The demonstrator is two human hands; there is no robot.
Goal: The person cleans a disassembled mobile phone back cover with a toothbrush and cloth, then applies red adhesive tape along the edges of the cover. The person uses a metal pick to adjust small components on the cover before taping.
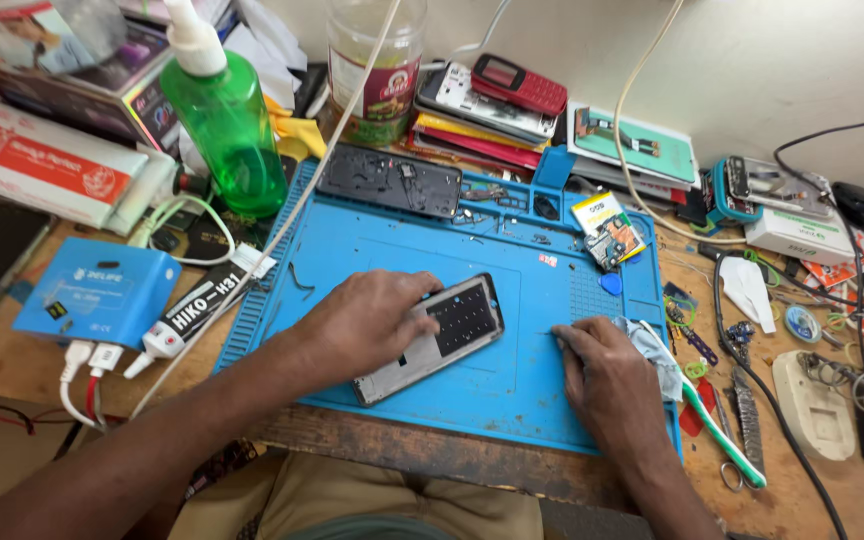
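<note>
My left hand (367,320) lies flat on an opened phone (452,325), pinning it to the blue repair mat (512,380) with fingers spread over its left half. My right hand (607,375) rests on the mat just right of the phone, fingers curled and touching the mat, with a pale cloth (657,350) under its far side. Whether it pinches something small is hidden. A green-and-white toothbrush (717,430) lies right beside that hand.
A black phone frame (390,182) and a small circuit board (610,240) lie at the mat's far edge. A green spray bottle (224,115), blue box (97,290) and glue tube (192,305) stand left. Stacked phones (487,95), cables, tweezers and scissors (737,440) crowd the right.
</note>
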